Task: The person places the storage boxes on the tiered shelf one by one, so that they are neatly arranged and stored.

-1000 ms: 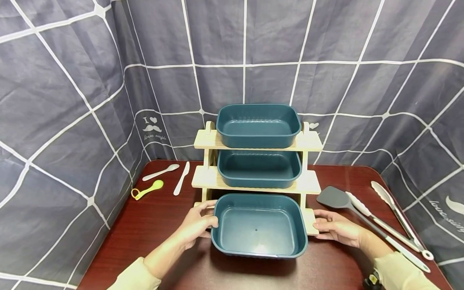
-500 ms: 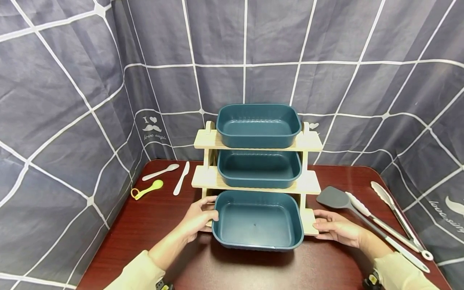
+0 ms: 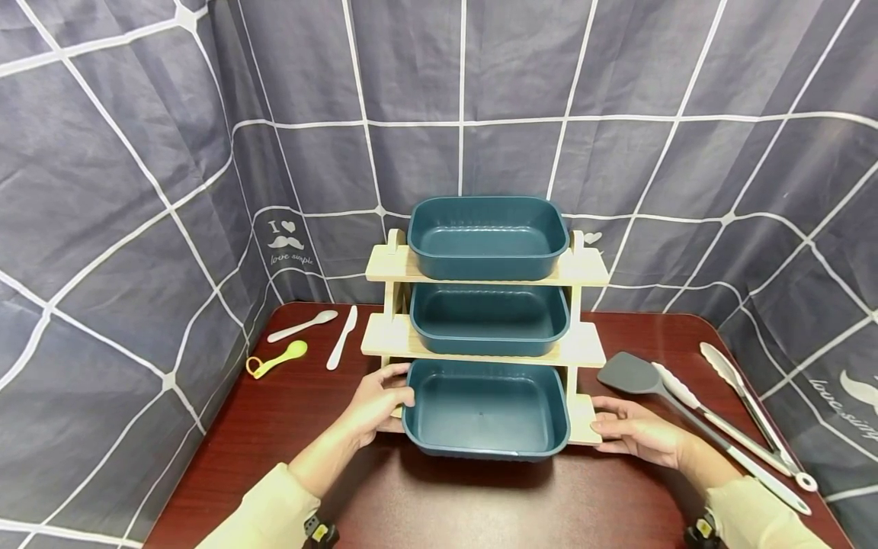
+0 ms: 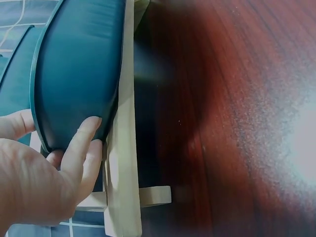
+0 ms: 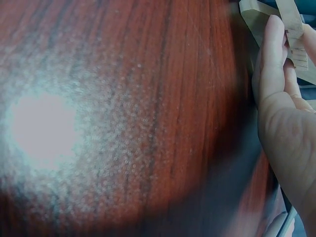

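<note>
A teal plastic bin (image 3: pixel 485 419) sits on the lowest shelf of a three-tier wooden rack (image 3: pixel 584 343), its front edge reaching past the shelf. My left hand (image 3: pixel 372 404) grips the bin's left end, thumb over the rim and fingers against the outer wall. In the left wrist view, the fingertips of this hand (image 4: pixel 54 170) lie low on the bin's side, just above the wooden shelf (image 4: pixel 121 163). At the other end, my right hand (image 3: pixel 636 435) holds the right end of the bottom shelf between thumb and fingers.
Two matching bins, an upper one (image 3: pixel 488 238) and a middle one (image 3: pixel 490 320), stand on the shelves above. A grey spatula (image 3: pixel 629 374) and two pairs of tongs lie right. Left are a white spoon (image 3: pixel 302 326), a white knife (image 3: pixel 342 338) and a green spoon (image 3: pixel 277 358).
The lower bin has moved back and slightly down onto the bottom shelf, with my left hand moving along on its rim. My right hand has stayed on the rack.
</note>
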### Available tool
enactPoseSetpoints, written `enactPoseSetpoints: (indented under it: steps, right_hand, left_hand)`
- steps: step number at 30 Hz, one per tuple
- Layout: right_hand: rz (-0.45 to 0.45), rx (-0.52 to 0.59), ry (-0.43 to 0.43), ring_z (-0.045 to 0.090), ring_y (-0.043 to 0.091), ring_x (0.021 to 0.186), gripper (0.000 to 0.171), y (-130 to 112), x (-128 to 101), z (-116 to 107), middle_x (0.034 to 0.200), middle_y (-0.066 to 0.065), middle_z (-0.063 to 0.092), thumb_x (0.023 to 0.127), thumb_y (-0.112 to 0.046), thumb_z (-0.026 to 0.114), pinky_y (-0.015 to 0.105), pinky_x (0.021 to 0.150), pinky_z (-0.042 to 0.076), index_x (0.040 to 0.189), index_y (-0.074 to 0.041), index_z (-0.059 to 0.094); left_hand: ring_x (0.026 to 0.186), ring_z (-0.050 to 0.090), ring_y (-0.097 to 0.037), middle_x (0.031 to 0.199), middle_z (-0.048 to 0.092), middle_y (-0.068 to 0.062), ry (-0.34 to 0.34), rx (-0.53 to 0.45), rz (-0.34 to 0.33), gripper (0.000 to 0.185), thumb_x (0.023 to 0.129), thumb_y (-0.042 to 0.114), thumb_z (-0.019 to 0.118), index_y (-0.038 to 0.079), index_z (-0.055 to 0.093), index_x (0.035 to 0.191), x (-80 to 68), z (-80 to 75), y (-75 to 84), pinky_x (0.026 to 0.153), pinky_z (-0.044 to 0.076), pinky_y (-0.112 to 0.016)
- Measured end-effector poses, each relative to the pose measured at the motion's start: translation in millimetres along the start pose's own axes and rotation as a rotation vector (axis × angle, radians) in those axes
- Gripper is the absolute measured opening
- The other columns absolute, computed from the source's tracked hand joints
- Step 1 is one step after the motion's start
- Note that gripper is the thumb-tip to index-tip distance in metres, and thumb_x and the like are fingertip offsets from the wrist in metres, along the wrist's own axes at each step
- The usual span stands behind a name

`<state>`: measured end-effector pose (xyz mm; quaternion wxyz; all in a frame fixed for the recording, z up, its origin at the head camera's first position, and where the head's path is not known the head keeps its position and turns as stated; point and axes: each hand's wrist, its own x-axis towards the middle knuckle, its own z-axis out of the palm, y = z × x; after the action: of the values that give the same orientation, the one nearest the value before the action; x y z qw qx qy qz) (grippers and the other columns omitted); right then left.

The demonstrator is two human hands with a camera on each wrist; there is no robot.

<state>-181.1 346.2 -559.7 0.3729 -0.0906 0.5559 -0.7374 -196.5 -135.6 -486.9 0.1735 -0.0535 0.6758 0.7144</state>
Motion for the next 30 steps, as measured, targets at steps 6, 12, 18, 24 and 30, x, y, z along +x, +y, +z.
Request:
enactPoseSetpoints:
  steps: [6, 12, 18, 24, 30]
  right_hand:
    - [0.0, 0.001, 0.009, 0.067, 0.022, 0.113, 0.037, 0, 0, 1, 0.126, 0.007, 0.068, 0.108, 0.002, 0.042, 0.042, 0.098, 0.056, 0.139, -0.016, 0.05]
    - [0.0, -0.009, 0.013, 0.067, 0.021, 0.113, 0.036, -1, 0, 2, 0.125, 0.006, 0.068, 0.108, 0.002, 0.042, 0.042, 0.098, 0.056, 0.139, -0.016, 0.05]
    - [0.006, -0.013, 0.021, 0.067, 0.021, 0.112, 0.036, -1, 0, 1, 0.125, 0.006, 0.068, 0.108, 0.001, 0.043, 0.041, 0.098, 0.056, 0.139, -0.014, 0.049]
    - [0.002, -0.017, 0.018, 0.067, 0.021, 0.112, 0.036, 0, 0, 0, 0.125, 0.006, 0.068, 0.108, 0.002, 0.044, 0.041, 0.098, 0.056, 0.14, -0.014, 0.049]
    - [-0.002, -0.015, 0.013, 0.067, 0.021, 0.112, 0.036, 1, 0, 0, 0.125, 0.006, 0.068, 0.108, 0.001, 0.044, 0.041, 0.098, 0.056, 0.139, -0.015, 0.05]
  left_hand:
    - [0.096, 0.07, -0.033, 0.124, 0.068, -0.025, 0.053, 0.052, 0.077, 0.062, 0.073, -0.003, 0.066, -0.003, 0.062, 0.136, 4.9, 0.8, -1.2, 0.071, 0.059, -0.035]
    - [0.098, 0.069, -0.031, 0.126, 0.067, -0.024, 0.082, 0.054, 0.067, 0.064, 0.074, -0.003, 0.067, -0.003, 0.061, 0.137, 10.5, 2.2, -2.1, 0.07, 0.059, -0.034]
    - [0.1, 0.068, -0.032, 0.131, 0.064, -0.024, 0.094, 0.03, 0.047, 0.067, 0.075, -0.002, 0.067, -0.003, 0.058, 0.141, 12.5, 4.7, 0.1, 0.071, 0.063, -0.044]
    - [0.1, 0.068, -0.032, 0.132, 0.064, -0.024, 0.096, 0.025, 0.049, 0.065, 0.076, -0.002, 0.067, -0.003, 0.058, 0.141, 14.1, 5.9, 1.3, 0.072, 0.063, -0.05]
    - [0.098, 0.068, -0.031, 0.133, 0.063, -0.024, 0.102, 0.039, 0.051, 0.065, 0.076, -0.001, 0.068, -0.003, 0.057, 0.141, 14.5, 6.5, 1.0, 0.073, 0.062, -0.051]
